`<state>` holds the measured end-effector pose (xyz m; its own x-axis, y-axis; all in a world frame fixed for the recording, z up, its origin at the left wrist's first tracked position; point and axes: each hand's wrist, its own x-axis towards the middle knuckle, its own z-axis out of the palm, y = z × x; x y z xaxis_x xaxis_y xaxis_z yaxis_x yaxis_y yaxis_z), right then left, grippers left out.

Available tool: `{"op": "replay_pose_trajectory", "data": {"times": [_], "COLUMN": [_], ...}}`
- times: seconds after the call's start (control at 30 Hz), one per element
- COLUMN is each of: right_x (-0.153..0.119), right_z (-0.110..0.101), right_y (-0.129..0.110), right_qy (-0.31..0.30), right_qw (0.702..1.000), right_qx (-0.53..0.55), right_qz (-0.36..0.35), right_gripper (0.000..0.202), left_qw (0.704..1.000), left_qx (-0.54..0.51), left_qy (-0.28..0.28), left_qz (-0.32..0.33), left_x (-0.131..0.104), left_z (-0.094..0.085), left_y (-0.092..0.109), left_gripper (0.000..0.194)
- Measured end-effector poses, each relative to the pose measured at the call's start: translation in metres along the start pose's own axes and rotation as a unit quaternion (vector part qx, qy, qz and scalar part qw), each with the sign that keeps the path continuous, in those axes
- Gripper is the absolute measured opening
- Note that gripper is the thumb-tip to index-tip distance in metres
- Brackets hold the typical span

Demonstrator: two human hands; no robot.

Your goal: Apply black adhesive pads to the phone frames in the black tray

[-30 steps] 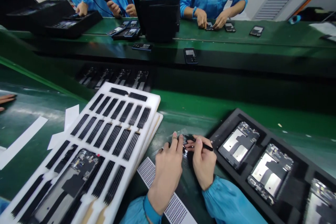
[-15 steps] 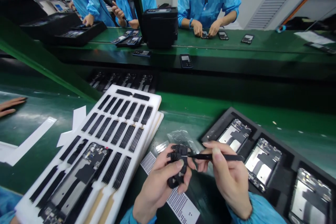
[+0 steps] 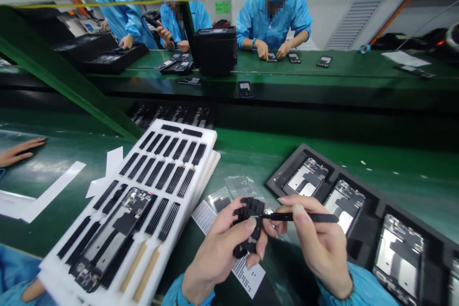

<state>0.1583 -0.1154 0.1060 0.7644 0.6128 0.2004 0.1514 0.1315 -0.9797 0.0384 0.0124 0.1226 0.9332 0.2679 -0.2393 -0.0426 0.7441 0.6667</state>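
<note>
My left hand (image 3: 224, 244) is closed around a small black plastic part (image 3: 254, 208), its thumb pressed on the near face. In my right hand (image 3: 319, 244) is a pair of black tweezers (image 3: 311, 217), held almost level, with the tip at the black part. Whether the tips pinch anything is too small to tell. Below my hands lies a white sheet of small black dots (image 3: 251, 277), partly covered by my left hand. Clear plastic bags (image 3: 238, 186) lie just behind the part.
A white foam tray (image 3: 199, 179) of black strips stands at left, an opened phone (image 3: 116, 236) resting on it. At right, a black tray (image 3: 287, 167) holds several opened phones. Another person's hand (image 3: 23, 150) rests far left. Co-workers sit across the green bench (image 3: 229, 64).
The camera view has tilted up slightly and a pale edge now crosses the top. My hands keep nearly the same pose, with the tweezers still at the black part.
</note>
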Motion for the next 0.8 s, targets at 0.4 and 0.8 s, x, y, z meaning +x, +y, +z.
{"op": "replay_pose_trajectory", "data": {"times": [0.4, 0.8], "right_x": [-0.012, -0.087], "right_z": [-0.094, -0.196], "right_y": [-0.007, 0.02], "right_qy": [0.209, 0.105], "right_qw": [0.966, 0.912], "right_qx": [0.123, -0.283], "right_qz": [0.095, 0.277], "right_gripper": [0.031, 0.04], "left_qw": [0.841, 0.571], "left_qx": [0.537, 0.793], "left_qy": [0.057, -0.185], "left_qz": [0.026, 0.104], "left_x": [0.031, 0.136], "left_z": [0.002, 0.06], "left_y": [-0.011, -0.086], "left_gripper": [0.022, 0.023]}}
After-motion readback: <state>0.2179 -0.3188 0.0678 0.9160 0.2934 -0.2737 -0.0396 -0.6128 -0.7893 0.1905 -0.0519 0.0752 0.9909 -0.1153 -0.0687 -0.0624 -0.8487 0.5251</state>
